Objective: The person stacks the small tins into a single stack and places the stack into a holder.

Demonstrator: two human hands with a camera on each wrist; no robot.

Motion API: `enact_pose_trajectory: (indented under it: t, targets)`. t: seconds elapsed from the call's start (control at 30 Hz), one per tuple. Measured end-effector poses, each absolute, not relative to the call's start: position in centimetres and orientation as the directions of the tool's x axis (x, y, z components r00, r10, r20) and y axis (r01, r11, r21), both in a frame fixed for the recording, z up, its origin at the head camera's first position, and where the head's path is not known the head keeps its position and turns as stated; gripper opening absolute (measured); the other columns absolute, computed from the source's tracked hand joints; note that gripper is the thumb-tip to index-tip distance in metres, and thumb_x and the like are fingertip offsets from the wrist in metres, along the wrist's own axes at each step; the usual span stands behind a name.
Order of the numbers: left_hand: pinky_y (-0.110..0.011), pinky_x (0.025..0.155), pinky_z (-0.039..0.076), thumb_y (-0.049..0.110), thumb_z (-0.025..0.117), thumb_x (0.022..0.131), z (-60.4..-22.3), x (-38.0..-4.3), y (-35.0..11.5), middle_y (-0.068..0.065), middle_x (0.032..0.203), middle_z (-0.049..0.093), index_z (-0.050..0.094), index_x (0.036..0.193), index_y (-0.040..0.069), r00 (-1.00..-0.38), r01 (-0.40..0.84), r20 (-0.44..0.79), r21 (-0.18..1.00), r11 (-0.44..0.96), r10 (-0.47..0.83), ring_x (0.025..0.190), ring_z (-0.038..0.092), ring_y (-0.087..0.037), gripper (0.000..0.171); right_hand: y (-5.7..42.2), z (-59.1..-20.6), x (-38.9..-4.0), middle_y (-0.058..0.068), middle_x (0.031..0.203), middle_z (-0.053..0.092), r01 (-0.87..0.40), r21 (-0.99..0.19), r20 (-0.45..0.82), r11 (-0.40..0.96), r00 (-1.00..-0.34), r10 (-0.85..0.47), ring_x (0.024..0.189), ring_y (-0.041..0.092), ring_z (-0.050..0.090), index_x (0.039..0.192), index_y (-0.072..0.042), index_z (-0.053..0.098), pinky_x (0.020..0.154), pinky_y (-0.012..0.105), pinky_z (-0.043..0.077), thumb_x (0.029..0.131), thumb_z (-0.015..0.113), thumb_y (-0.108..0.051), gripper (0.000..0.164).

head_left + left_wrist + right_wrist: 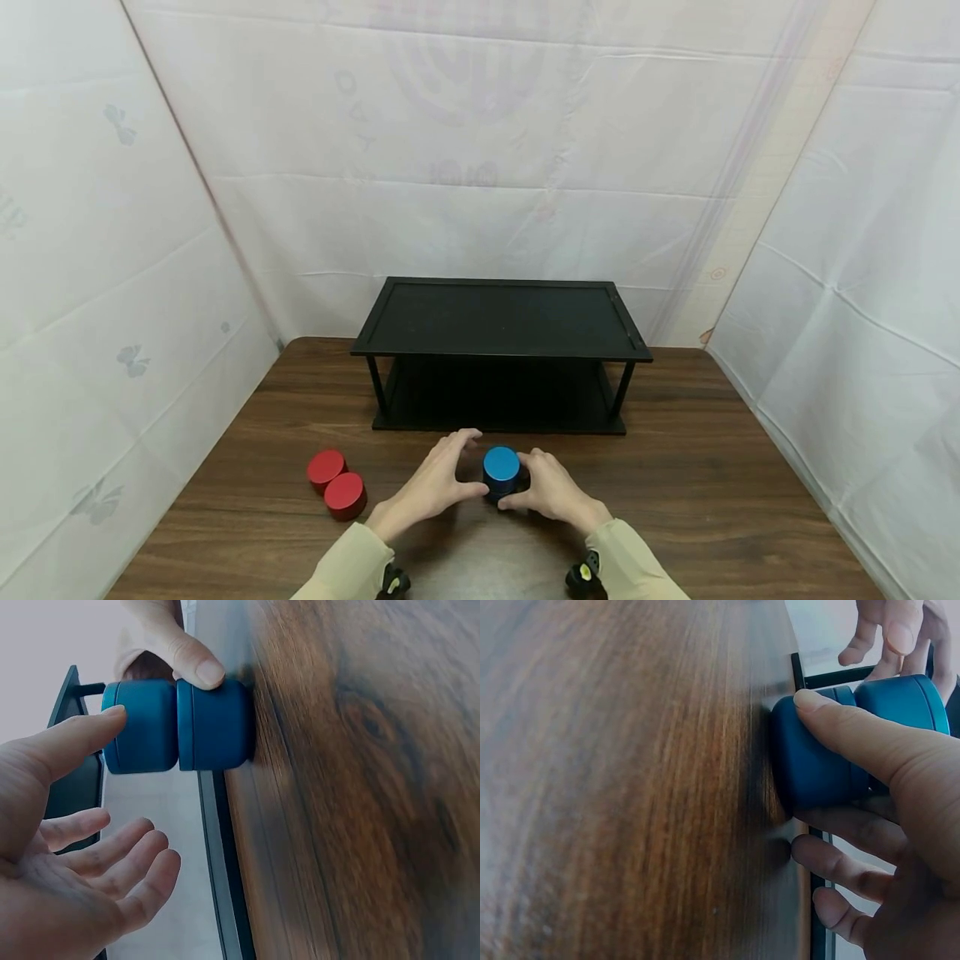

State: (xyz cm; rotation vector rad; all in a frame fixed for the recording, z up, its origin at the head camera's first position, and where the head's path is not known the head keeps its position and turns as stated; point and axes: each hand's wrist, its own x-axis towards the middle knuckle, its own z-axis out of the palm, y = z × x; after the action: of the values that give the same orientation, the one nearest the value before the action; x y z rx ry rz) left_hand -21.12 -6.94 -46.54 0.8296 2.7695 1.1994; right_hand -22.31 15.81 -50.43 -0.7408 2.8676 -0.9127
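Two small blue round tins stand stacked on the wooden table, the upper tin (144, 727) squarely on the lower tin (217, 731). My right hand (553, 492) grips the lower tin from the right side, its thumb (840, 727) across the near face and fingers behind. To the left of the stack is my left hand (435, 483), fingers spread and loosely bent around nothing. Its thumb tip (112, 712) overlaps the upper tin's lid edge in the left wrist view. From the head view, mainly the upper tin's bright blue lid (501, 464) shows.
A black two-level shelf (502, 321) stands at the back of the table, just beyond the tins. On the left lie two red round tins (326, 468), close side by side. White cloth walls (465, 150) enclose the brown wooden table (720, 492).
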Motion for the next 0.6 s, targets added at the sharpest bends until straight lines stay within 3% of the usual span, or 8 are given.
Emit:
enact_pose_trajectory:
  t: [0.6]
  targets:
    - [-0.045,0.091,0.046,0.020,0.079,0.079,-46.1,-20.2,-9.8,-0.008,0.119,0.060,0.051,0.131,0.012,-0.923,0.385,0.263,0.681,0.623,0.282,0.111,0.053,-0.024,0.060,15.6,-50.2,-22.1,0.005,0.101,0.062,-0.382,-0.555,0.060,0.739,-0.904,-0.423,0.090,0.013,0.056,0.124,-0.001,0.061,0.081,0.038,0.052,0.072,0.082,-0.043,0.070]
